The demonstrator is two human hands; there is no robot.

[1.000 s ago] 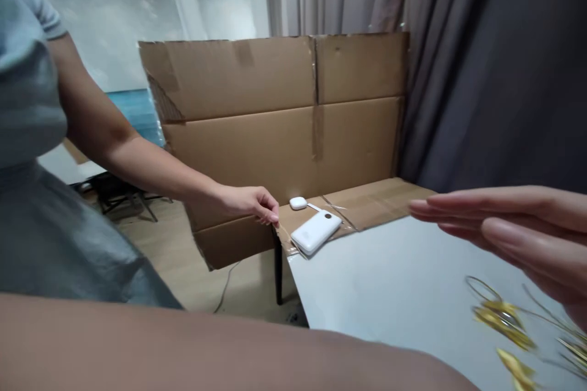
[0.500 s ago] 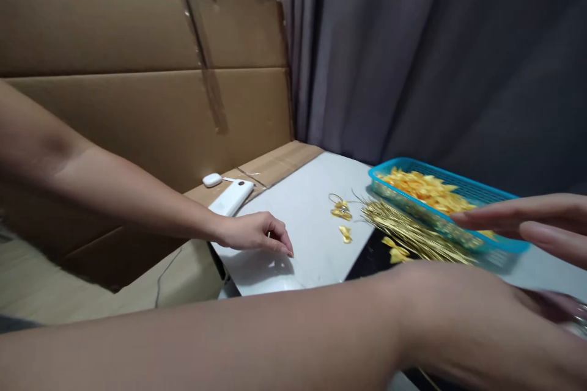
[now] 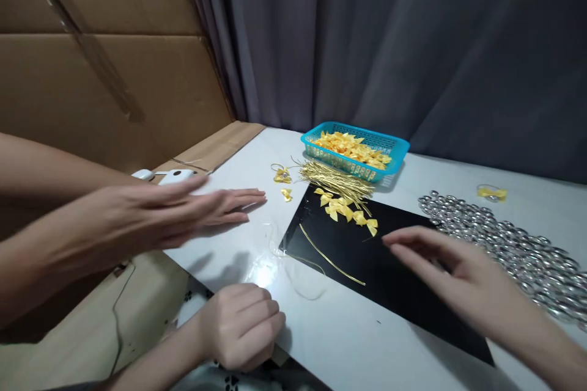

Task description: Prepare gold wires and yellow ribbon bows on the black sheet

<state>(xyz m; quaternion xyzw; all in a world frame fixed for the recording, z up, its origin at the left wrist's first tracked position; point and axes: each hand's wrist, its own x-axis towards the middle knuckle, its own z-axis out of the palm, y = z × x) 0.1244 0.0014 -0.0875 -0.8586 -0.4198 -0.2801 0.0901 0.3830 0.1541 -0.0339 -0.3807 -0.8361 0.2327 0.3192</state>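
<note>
My left hand (image 3: 243, 325) is curled into a fist at the near edge of the white table (image 3: 358, 333), with nothing visible in it. My right hand (image 3: 452, 272) hovers flat, fingers spread, over the right part of a black mat (image 3: 394, 281) and holds nothing. On the mat lie a thin gold wire (image 3: 331, 256) and several small yellow ribbon bows (image 3: 345, 211). A co-worker's two arms reach in from the left; the nearer hand (image 3: 137, 220) is blurred, and the farther hand (image 3: 232, 203) lies flat on the table.
A blue basket (image 3: 398, 148) of yellow bows stands at the back, with a bundle of gold wires (image 3: 339, 180) in front. Several silver pieces (image 3: 518, 241) spread at the right. White power bank (image 3: 177, 175), cardboard (image 3: 92, 91) at the left, grey curtain behind.
The view has swung right and down from the cardboard to the table. The co-worker's hands moved onto the table. My left fist came into view, and my right hand lowered over the mat.
</note>
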